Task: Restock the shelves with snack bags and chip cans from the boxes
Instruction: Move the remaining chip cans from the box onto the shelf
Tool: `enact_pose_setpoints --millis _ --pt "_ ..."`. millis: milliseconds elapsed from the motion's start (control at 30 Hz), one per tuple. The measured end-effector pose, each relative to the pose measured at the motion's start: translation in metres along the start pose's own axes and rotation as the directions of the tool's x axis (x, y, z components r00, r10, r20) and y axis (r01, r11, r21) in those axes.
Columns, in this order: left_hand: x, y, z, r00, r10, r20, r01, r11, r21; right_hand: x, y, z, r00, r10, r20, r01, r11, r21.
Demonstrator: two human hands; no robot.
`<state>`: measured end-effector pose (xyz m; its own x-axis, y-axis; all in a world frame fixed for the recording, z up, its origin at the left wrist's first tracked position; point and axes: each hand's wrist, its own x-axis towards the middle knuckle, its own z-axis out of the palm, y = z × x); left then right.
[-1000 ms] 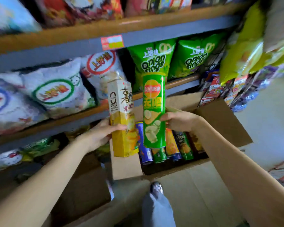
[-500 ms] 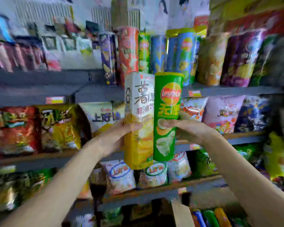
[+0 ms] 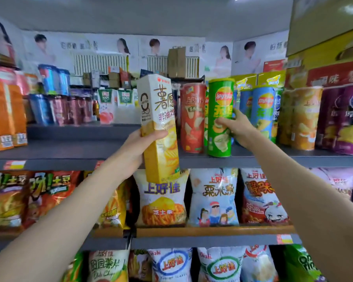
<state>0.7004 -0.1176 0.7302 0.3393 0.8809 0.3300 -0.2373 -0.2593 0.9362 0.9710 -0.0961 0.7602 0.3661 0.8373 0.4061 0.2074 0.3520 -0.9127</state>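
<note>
Two snacks are held up at the top shelf (image 3: 73, 154). At 9 o'clock the left hand (image 3: 138, 147) grasps a yellow-white carton (image 3: 159, 127) reading "薯愿", still in the air. At 3 o'clock the right hand (image 3: 235, 127) grips a green Lay's can (image 3: 220, 117), which half a second ago was in the air and now stands on the shelf beside a red can (image 3: 192, 117).

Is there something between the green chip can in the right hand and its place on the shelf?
Nothing visible. The green chip can, gripped by the right hand, already stands at the shelf edge, with the red chip can on its left.
</note>
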Motion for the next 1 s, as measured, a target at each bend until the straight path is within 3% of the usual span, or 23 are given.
enact_pose_setpoints --millis 267,333,400,467,500,567,633,667,733,867,1000 --pt "0.035 -0.014 -0.001 1.0 0.01 0.029 -0.008 0.998 -0.064 0.036 0.021 0.008 0.999 0.037 0.005 -0.037 0.999 0.032" --pt "0.044 -0.018 -0.003 0.999 -0.005 0.031 0.008 0.996 -0.092 0.034 0.019 0.01 0.997 0.006 -0.073 -0.007 1.0 -0.013" --pt "0.051 -0.016 -0.006 0.999 -0.022 0.044 0.026 0.994 -0.104 0.025 0.013 0.012 0.931 -0.227 -0.287 0.163 0.959 -0.231" --pt "0.057 -0.012 -0.011 0.997 -0.042 0.062 0.05 0.99 -0.133 0.002 -0.003 0.024 0.798 -0.468 -0.379 0.357 0.875 -0.327" --pt "0.058 -0.011 -0.014 0.996 -0.042 0.076 0.054 0.985 -0.164 -0.011 -0.012 0.035 0.794 -0.513 -0.326 0.426 0.852 -0.304" --pt "0.056 -0.01 -0.02 0.993 -0.019 0.114 0.048 0.966 -0.253 -0.036 -0.025 0.063 0.896 -0.445 -0.013 0.437 0.885 -0.16" --pt "0.052 -0.008 -0.032 0.988 0.02 0.155 0.027 0.954 -0.299 -0.051 -0.031 0.098 0.908 -0.237 0.345 0.289 0.951 -0.109" --pt "0.05 -0.006 -0.042 0.986 0.035 0.162 0.015 0.955 -0.296 -0.056 -0.034 0.117 0.886 -0.148 0.44 0.223 0.967 -0.124" --pt "0.043 0.006 -0.07 0.99 0.053 0.134 -0.02 0.972 -0.236 -0.063 -0.038 0.155 0.849 -0.074 0.523 0.14 0.986 -0.087" --pt "0.027 0.034 -0.156 0.989 0.141 0.042 -0.14 0.99 -0.027 -0.067 -0.046 0.239 0.799 -0.064 0.598 0.059 0.998 0.029" --pt "0.011 0.058 -0.245 0.946 0.284 -0.156 -0.216 0.912 0.348 -0.064 -0.051 0.344 0.795 -0.065 0.604 0.023 0.997 0.077"
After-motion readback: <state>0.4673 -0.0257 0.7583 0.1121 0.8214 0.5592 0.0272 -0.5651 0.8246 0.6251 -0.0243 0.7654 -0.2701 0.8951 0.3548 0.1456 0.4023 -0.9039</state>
